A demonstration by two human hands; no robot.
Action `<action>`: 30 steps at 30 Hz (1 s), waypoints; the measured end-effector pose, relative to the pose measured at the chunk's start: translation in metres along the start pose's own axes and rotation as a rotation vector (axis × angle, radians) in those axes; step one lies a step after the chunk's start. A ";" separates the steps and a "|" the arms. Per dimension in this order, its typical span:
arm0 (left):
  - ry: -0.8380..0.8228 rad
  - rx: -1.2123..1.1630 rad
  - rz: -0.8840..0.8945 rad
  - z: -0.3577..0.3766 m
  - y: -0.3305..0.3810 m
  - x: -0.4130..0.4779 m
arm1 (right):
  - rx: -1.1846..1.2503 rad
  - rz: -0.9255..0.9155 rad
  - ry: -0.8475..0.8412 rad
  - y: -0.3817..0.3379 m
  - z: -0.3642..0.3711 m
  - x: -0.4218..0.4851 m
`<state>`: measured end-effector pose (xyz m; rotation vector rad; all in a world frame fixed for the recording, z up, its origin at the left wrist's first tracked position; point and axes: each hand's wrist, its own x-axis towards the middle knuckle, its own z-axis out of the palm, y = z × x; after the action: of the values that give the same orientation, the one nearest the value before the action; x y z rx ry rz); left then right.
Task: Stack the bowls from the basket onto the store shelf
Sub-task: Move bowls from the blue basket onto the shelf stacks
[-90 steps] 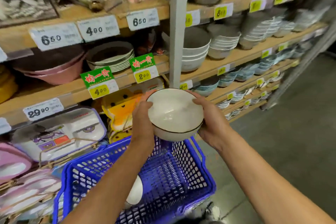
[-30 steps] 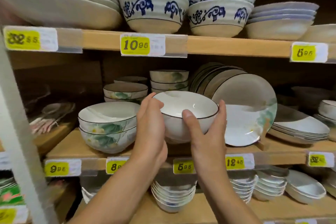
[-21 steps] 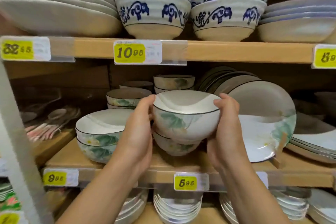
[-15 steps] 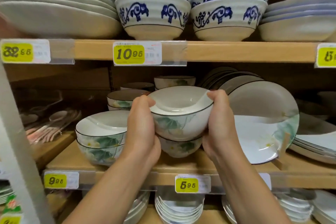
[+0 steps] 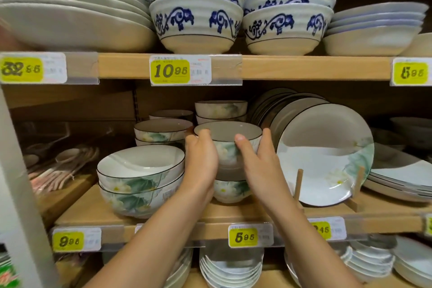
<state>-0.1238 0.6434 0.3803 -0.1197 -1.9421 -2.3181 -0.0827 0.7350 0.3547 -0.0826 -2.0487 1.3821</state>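
Both hands held one small white bowl (image 5: 228,134) with a thin dark rim. The left hand (image 5: 202,159) wrapped its left side, thumb on the rim. The right hand (image 5: 258,161) cupped its right side, thumb on the front. The hands covered most of the bowl's green leaf picture.

The bowl sat in the top of a bowl stack (image 5: 230,188) on the middle shelf (image 5: 233,214). Only the bottom bowl of that stack showed well. The wrists hid how many bowls lay in between, so I could not count them.

Just to the left stood two bigger leaf bowls (image 5: 140,179). Just to the right a big plate (image 5: 325,154) stood up on a wooden stand (image 5: 298,184). The stand was mostly hidden behind the plate. More small bowls (image 5: 221,110) sat farther back in the dark, hard to see clearly.

On the far left lay some spoons (image 5: 63,161), blurry and dim. A yellow price tag (image 5: 243,237) was below the stack. The tag next to it (image 5: 323,229) was partly covered by the right arm. The blue basket was not in the picture.
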 end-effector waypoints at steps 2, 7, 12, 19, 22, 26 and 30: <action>-0.017 0.049 0.006 -0.002 -0.008 0.001 | -0.029 0.027 0.021 0.004 0.005 0.000; 0.020 0.108 0.027 -0.001 -0.025 0.002 | -0.024 0.068 0.085 0.015 0.015 -0.001; 0.028 0.130 0.028 -0.002 -0.039 0.007 | -0.058 0.061 0.125 0.024 0.020 -0.003; 0.044 0.170 0.089 -0.002 -0.053 0.005 | -0.096 0.102 0.144 0.037 0.022 -0.007; 0.021 0.182 0.072 -0.002 -0.054 0.008 | -0.159 0.080 0.172 0.042 0.023 -0.007; 0.041 0.224 0.097 -0.001 -0.053 0.007 | -0.166 0.098 0.197 0.041 0.024 -0.004; 0.061 0.265 0.133 0.000 -0.052 0.006 | -0.180 0.060 0.261 0.040 0.027 -0.005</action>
<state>-0.1368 0.6517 0.3307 -0.1472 -2.1179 -1.9414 -0.1056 0.7288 0.3126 -0.3843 -1.9569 1.1513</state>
